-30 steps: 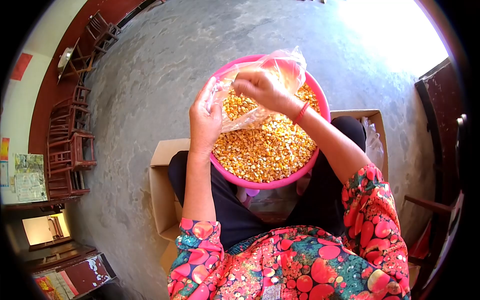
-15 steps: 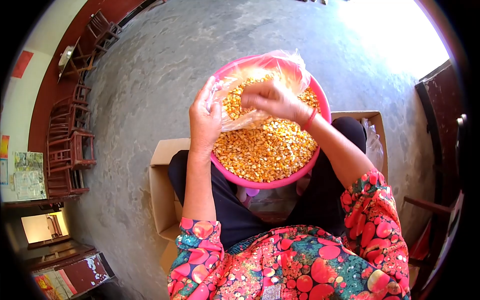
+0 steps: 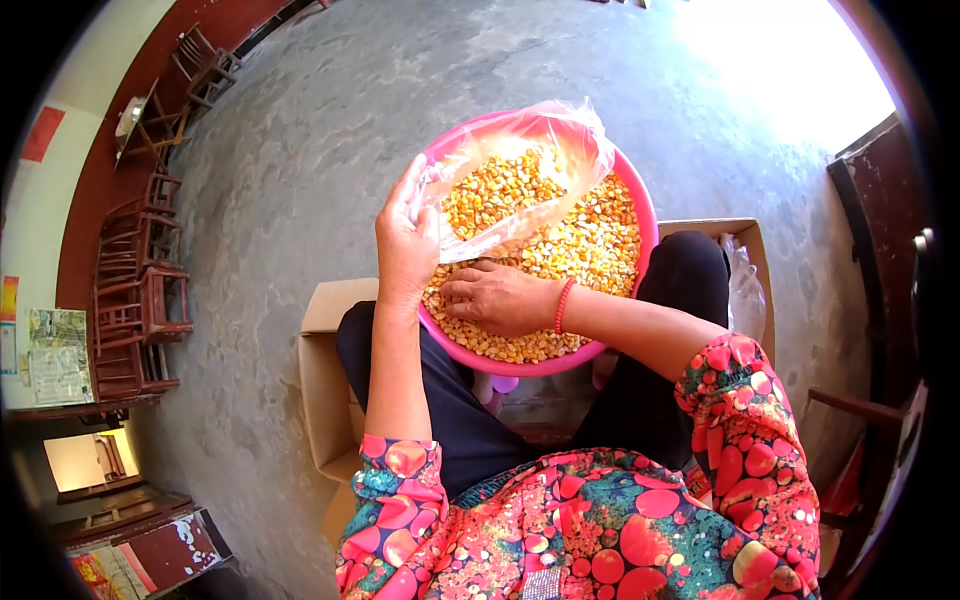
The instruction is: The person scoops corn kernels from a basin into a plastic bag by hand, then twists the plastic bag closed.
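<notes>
A pink basin (image 3: 648, 215) full of yellow corn kernels (image 3: 600, 255) sits between the knees. On its left rim, my left hand (image 3: 408, 240) is closed on the edge of a clear plastic bag (image 3: 520, 228). The bag's mouth gapes wide, and kernels show inside and through the film. Below the bag, my right hand (image 3: 505, 300), with a red bracelet (image 3: 563, 305) at the wrist, rests palm down in the loose kernels. Its fingers curl around some of them, with the tips buried from sight.
Cardboard boxes (image 3: 325, 375) stand beside both legs, and the right one holds crumpled clear plastic (image 3: 745, 290). Wooden chairs (image 3: 140, 300) line the left wall. Dark wooden furniture (image 3: 885, 220) is at the right. Grey concrete floor (image 3: 300, 180) surrounds the basin.
My right hand has come down from above the bag's opening, moving left and nearer to me, into the loose kernels. The left hand still holds the bag in nearly the same place.
</notes>
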Motion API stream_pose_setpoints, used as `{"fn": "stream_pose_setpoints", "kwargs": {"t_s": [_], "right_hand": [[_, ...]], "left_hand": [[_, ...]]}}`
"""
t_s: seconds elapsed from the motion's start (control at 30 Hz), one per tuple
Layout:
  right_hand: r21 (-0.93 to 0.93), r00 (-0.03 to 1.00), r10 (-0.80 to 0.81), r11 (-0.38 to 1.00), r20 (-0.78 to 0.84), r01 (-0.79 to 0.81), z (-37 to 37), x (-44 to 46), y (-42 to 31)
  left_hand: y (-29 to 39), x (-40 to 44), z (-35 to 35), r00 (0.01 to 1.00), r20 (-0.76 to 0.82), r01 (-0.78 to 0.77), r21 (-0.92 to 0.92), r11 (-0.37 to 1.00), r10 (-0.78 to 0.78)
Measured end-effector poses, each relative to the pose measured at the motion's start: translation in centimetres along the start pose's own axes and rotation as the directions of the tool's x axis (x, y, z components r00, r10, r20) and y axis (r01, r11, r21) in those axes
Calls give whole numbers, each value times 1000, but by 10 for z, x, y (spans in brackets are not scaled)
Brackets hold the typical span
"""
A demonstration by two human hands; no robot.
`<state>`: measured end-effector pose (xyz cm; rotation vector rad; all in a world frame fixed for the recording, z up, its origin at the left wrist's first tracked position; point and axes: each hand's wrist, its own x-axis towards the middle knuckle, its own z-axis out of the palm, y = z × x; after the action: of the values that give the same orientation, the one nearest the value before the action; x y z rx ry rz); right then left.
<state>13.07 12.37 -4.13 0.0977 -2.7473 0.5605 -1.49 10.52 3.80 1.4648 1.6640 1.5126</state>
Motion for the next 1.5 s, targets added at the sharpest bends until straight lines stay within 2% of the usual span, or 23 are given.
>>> {"fn": "stream_pose_setpoints", "kwargs": {"t_s": [0.13, 0.2, 0.23, 0.3, 0.43, 0.5, 0.63, 0.73, 0.83, 0.9, 0.93, 1.0, 1.03, 1.1, 1.17, 1.23, 1.27, 1.3, 1.4, 1.47, 1.5], "right_hand": [[35, 1000, 12, 999, 21, -13, -5, 3, -4], [-30, 970, 109, 994, 219, -105, -16, 5, -8], [-29, 970, 109, 994, 219, -106, -15, 5, -8], [-14, 992, 79, 997, 99, -78, -8, 0, -4], [47, 995, 70, 996, 67, -73, 4, -3, 6], [71, 983, 106, 990, 152, -118, 2, -4, 7], [117, 982, 113, 984, 151, -132, -8, -2, 2], [98, 967, 133, 983, 217, -158, -12, 0, -1], [167, 977, 143, 971, 157, -168, -15, 2, -2], [370, 991, 119, 919, 58, -132, -26, 5, -2], [370, 991, 118, 920, 58, -131, -33, 8, -2], [561, 978, 207, 814, -40, -150, -53, 14, -1], [587, 962, 274, 778, 3, -224, -68, 16, 2], [706, 894, 412, 685, -175, -178, -69, 16, 20], [823, 783, 615, 491, -94, -287, -97, 14, 28], [905, 633, 768, 333, -97, -266, -108, 15, 44], [915, 555, 823, 310, -122, -258, -112, 14, 50], [961, 575, 811, 234, -109, -147, -106, 8, 69], [978, 545, 828, 198, -134, -61, -100, 4, 88], [940, 559, 790, 337, -251, -55, -88, 1, 100], [940, 557, 792, 337, -252, -55, -87, 1, 99]], "left_hand": [[2, 0, -2, 1000, 8, -19, 44, 999, 19], [6, -1, -2, 1000, 13, 20, 32, 999, -20], [7, -1, -3, 1000, 14, 21, 32, 999, -21], [6, -1, -3, 1000, 18, 3, 71, 997, -5], [2, -1, -2, 1000, 16, 13, 17, 1000, -13], [4, -1, -2, 1000, 13, 22, -4, 1000, -22], [3, 0, -2, 999, 16, 44, 2, 999, -44], [3, 0, -2, 999, 33, 37, 18, 999, -37], [-1, 0, -2, 999, 40, 32, 13, 999, -33], [-5, 0, -3, 999, 38, 37, 16, 999, -37], [-4, 0, -3, 999, 36, 37, 17, 999, -37], [-4, -1, -3, 998, 45, 57, -48, 997, -55], [-2, -1, -2, 997, 45, 58, -47, 997, -56], [4, -2, 0, 993, 33, 116, -108, 987, -113], [4, -1, 1, 996, 40, 81, -43, 996, -79], [3, 0, 1, 998, 50, 45, 24, 999, -46], [3, 0, 2, 999, 48, 22, 51, 998, -24], [2, -1, 3, 999, 48, -1, 78, 997, -2], [-3, -1, 3, 999, 42, -23, 86, 996, 19], [0, -1, 3, 999, 41, 4, 75, 997, -7], [1, -1, 4, 999, 38, 29, 63, 998, -31]]}}
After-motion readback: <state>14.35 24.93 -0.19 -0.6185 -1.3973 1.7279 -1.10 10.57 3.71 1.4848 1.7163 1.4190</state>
